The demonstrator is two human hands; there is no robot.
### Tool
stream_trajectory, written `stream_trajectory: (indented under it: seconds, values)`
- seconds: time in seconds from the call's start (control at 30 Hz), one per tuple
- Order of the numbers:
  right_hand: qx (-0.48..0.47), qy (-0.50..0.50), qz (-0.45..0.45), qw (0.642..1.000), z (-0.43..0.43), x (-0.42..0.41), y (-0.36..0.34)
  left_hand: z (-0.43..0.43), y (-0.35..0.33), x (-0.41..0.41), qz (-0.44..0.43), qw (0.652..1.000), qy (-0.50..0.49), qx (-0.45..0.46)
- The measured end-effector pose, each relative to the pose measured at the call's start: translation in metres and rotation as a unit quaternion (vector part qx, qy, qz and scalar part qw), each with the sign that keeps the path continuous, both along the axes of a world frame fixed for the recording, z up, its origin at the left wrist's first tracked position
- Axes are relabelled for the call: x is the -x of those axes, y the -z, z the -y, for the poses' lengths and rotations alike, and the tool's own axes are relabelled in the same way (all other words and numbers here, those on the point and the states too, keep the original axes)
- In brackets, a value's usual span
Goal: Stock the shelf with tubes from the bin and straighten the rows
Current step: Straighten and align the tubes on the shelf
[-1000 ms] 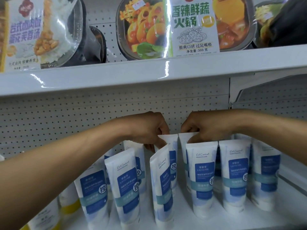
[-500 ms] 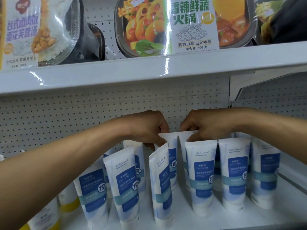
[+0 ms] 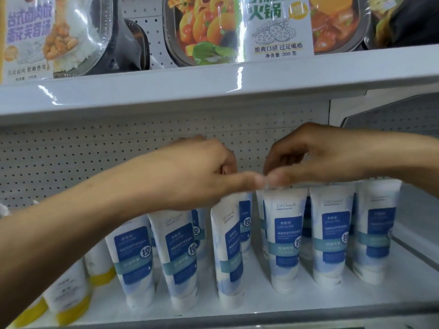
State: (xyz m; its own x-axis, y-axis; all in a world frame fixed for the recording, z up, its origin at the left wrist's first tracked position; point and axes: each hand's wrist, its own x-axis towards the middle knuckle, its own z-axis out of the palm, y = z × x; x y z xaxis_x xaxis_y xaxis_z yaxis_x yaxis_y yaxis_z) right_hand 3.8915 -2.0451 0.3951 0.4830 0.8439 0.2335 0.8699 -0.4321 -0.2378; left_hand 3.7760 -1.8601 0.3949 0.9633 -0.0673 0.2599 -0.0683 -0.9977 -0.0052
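Fingers (image 3: 251,180) of the left hand (image 3: 190,172) curled, thumb stretched right, tip touching the right hand's fingertips just above the crimped top of a front-row tube (image 3: 283,236); right hand (image 3: 316,157) fingers bent together, pinching down at that top edge, actual grip on it blurred, cannot tell; blue-and-white tubes upright in rows on the white shelf (image 3: 261,302), one tube (image 3: 229,252) left of centre tilted; yellow-capped tubes (image 3: 69,295) far left; meal packs (image 3: 213,29) on the shelf above.
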Motion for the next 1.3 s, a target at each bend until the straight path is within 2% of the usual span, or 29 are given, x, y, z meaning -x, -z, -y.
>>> stream_trajectory:
  seconds: [0.1, 0.23, 0.47, 0.77, 1.17, 1.3]
  values:
    - [0.111, 0.015, -0.003, 0.994, -0.003, 0.007, 0.009, 0.006, 0.014, 0.003, -0.031, 0.996, -0.046, -0.072]
    - [0.145, 0.041, 0.011, 0.989, -0.005, 0.009, 0.024, 0.004, 0.026, -0.007, -0.005, 0.997, -0.021, -0.081]
    - [0.125, 0.035, 0.02, 0.991, -0.006, 0.007, 0.03, 0.0, 0.03, -0.022, 0.006, 0.999, 0.027, 0.041]
    - [0.102, 0.015, 0.003, 0.995, -0.005, 0.003, 0.032, -0.003, 0.031, -0.029, -0.031, 0.991, 0.056, 0.113]
    - [0.104, 0.019, -0.025, 0.994, -0.004, 0.005, 0.03, -0.001, 0.031, -0.025, -0.073, 0.99, 0.048, 0.111]
    - [0.085, 0.009, -0.025, 0.996, -0.002, 0.004, 0.025, -0.006, 0.016, -0.021, -0.037, 0.99, 0.054, 0.123]
